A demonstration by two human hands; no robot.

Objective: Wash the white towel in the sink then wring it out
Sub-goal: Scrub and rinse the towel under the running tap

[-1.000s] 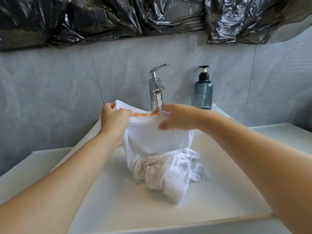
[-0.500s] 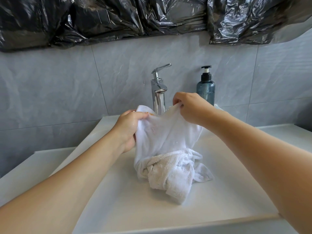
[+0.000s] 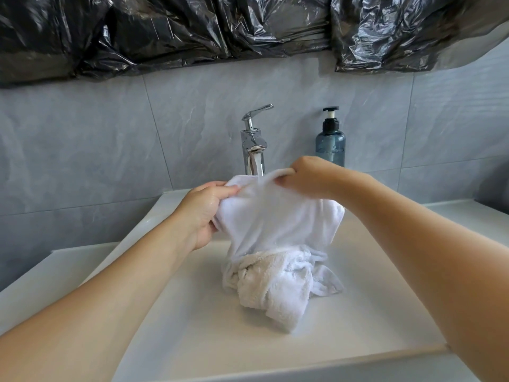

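White terry, the towel [image 3: 278, 232] hangs upright in the sink [image 3: 358, 312] below the faucet [image 3: 253, 150], its long axis vertical, lower end bunched on the basin floor. The left hand [image 3: 203, 213] and right hand [image 3: 308, 176] each have a closed grip on its top edge.

Towel [image 3: 278, 232]: white terry cloth, wet, bunched; upper part lifted and stretched under the tap, lower part heaped on the sink floor, a corner trailing toward 4 o'clock.
Sink [image 3: 192, 326]: white, shallow, rectangular, flat-bottomed basin; the towel sits in its far middle, toward 12 o'clock of the basin.
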